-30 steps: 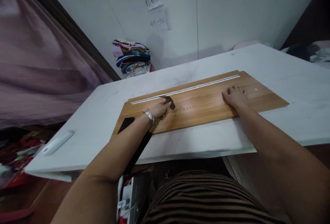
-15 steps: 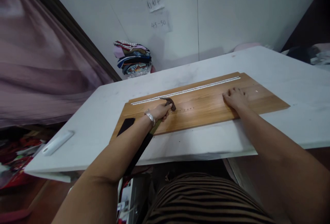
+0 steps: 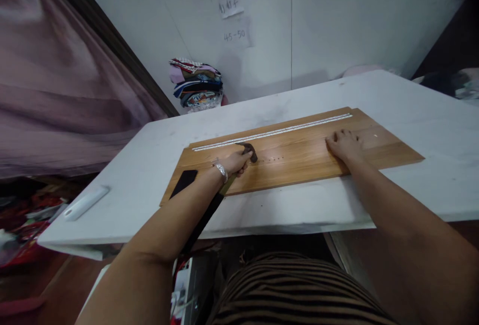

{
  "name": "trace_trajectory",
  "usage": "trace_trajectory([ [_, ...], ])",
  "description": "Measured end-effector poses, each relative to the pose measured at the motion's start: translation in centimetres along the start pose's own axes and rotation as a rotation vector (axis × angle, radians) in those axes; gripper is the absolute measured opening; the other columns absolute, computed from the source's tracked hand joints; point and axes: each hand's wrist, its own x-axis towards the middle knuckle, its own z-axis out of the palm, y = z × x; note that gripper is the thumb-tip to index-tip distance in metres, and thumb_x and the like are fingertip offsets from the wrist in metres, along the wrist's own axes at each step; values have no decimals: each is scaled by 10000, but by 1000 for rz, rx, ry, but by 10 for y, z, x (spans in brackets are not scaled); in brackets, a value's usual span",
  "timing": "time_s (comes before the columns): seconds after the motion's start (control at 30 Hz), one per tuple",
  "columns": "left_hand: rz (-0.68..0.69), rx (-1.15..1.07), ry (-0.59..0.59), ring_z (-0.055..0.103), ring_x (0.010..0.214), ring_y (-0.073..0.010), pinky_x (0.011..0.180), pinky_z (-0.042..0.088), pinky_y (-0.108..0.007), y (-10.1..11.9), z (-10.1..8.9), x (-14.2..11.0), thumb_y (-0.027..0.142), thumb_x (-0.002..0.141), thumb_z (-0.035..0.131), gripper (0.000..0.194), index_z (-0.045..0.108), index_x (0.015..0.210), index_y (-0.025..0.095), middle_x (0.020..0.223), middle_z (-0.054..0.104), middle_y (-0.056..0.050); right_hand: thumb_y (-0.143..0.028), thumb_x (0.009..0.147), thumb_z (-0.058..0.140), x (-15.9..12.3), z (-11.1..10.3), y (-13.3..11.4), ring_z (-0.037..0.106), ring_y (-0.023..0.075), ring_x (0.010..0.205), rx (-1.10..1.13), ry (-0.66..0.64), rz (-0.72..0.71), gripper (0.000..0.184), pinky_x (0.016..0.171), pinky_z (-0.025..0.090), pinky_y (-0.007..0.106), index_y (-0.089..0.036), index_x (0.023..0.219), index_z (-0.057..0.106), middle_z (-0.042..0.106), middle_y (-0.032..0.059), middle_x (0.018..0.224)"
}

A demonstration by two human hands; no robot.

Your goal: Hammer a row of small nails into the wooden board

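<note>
My left hand [image 3: 236, 163], with a silver bracelet at the wrist, is closed round a claw hammer [image 3: 252, 151] just below its dark head. The hammer's long handle runs back under my forearm, and its head is at the surface of a wood-grain board [image 3: 299, 145]. To the right of the head, a row of several small dots [image 3: 275, 159], nails or holes, crosses the board. My right hand [image 3: 345, 144] rests on the board's right part with its fingers apart, holding nothing. A white double strip [image 3: 273, 133] lies along the board's far side.
A black rectangular item [image 3: 184, 182] lies on the board's left end. On the white table [image 3: 130, 165] is a long white object [image 3: 87, 203]. Folded cloths [image 3: 198, 83] are stacked behind the table by the wall, and a pink curtain [image 3: 56, 75] hangs at left.
The whole view has shifted slightly. My left hand still holds the hammer at the same place on the board, and my right hand stays where it was.
</note>
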Motion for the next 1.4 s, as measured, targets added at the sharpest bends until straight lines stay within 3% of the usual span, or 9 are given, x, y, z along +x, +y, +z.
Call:
trace_trajectory([
  [0.73, 29, -18, -1, 440, 429, -90, 444, 365, -203, -6, -4, 6, 498, 1074, 573, 302, 601, 1021, 203, 602, 513, 55, -481, 1050, 301, -1, 0, -1, 511, 380, 1382, 21, 9, 7, 587, 1169, 362, 555, -125, 1269, 714, 635, 237, 1453],
  [1.2, 15, 1, 0, 420, 414, -90, 437, 348, -210, -2, 0, 1, 391, 1117, 494, 248, 568, 976, 202, 578, 488, 63, -474, 1059, 296, 0, 0, 0, 498, 371, 1401, 13, -5, 6, 586, 1173, 355, 546, -125, 1280, 712, 627, 229, 1456],
  [1.4, 23, 0, 7, 440, 432, -82, 446, 356, -194, 0, -3, 2, 447, 1098, 544, 272, 578, 977, 206, 593, 514, 59, -478, 1046, 318, 0, -1, 0, 500, 383, 1398, 19, -6, 5, 580, 1176, 357, 556, -118, 1267, 715, 621, 239, 1466],
])
